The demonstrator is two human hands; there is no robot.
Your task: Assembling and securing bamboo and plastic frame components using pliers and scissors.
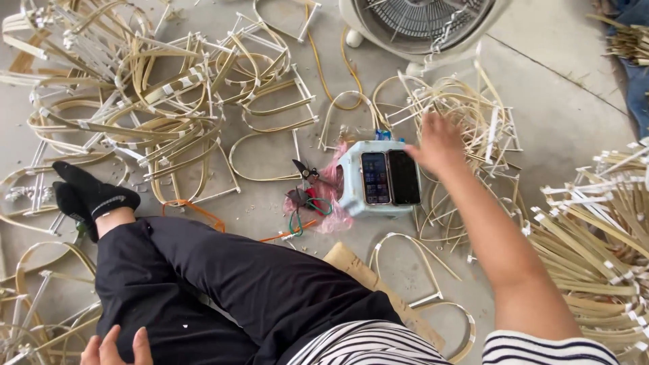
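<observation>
Two phones (390,177) lie just beside the right hand (437,143), on a stool (348,177).

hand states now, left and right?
Left hand: open, empty, resting on black trouser leg.
Right hand: reaching over pale curved bamboo strips; grip cannot be told.

I see pale bamboo strip loops (169,115), matt, bound with white tape. Two phones (391,177) on light plastic stool (348,177), screens glossy black. Floor (561,101) looks rough grey concrete. Fan grille (419,17) metal wire. Trousers (223,284) matt black cloth.
</observation>
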